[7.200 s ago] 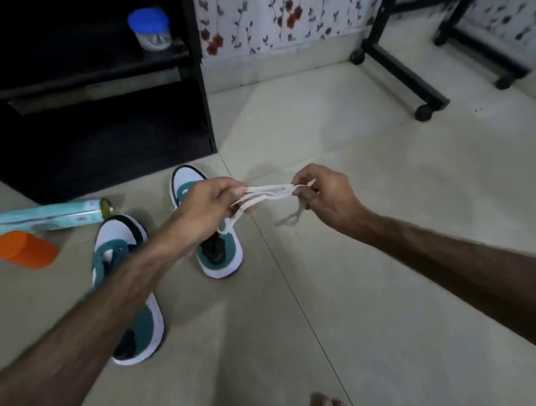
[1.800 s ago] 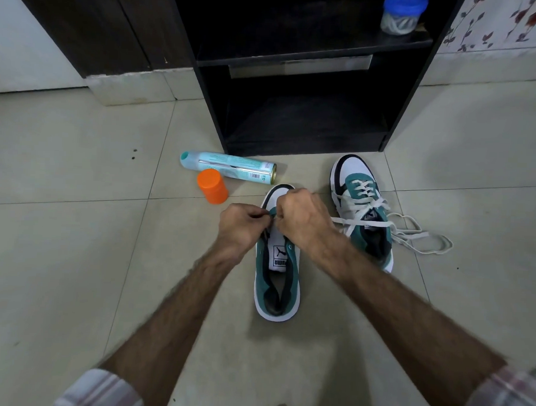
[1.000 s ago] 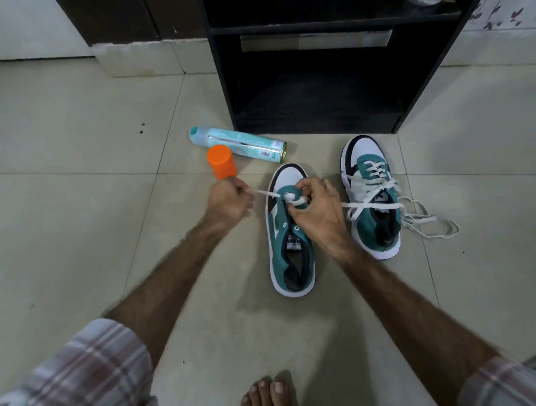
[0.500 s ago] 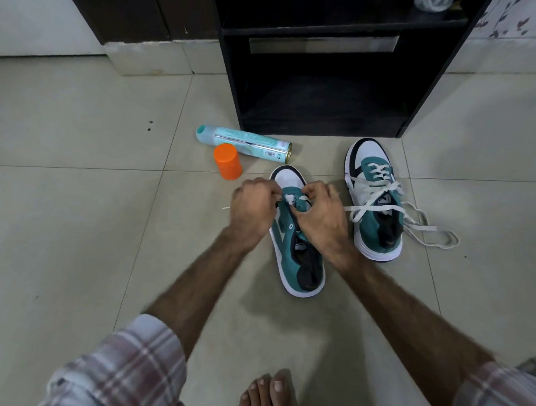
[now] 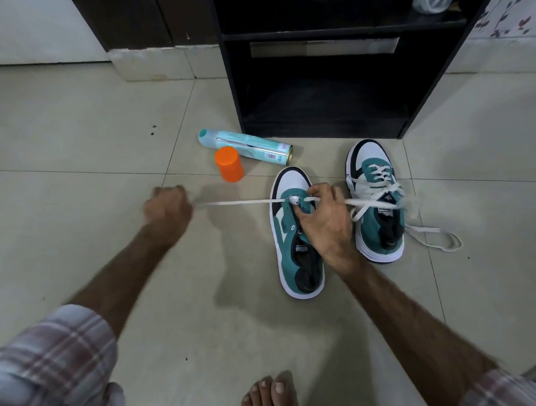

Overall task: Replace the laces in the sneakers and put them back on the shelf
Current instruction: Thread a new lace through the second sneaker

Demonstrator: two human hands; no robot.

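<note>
L hand [image 5: 166, 210] fisted on white lace [image 5: 239, 202], stretched taut thru near sneaker [image 5: 293, 234] w/ R hand [image 5: 323, 223] pinching at eyelets. 2nd sneaker [image 5: 376, 203] laced, beside it. Spray can [image 5: 247, 143] & orange cap [image 5: 229, 164] on floor by black shelf [image 5: 322, 83].

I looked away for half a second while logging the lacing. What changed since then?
The left hand has swung out leftward, drawing the flat white lace taut through the near teal-and-white sneaker's front eyelets. The right hand stays on that sneaker. The laced far sneaker, orange cap and teal spray can are unmoved.
</note>
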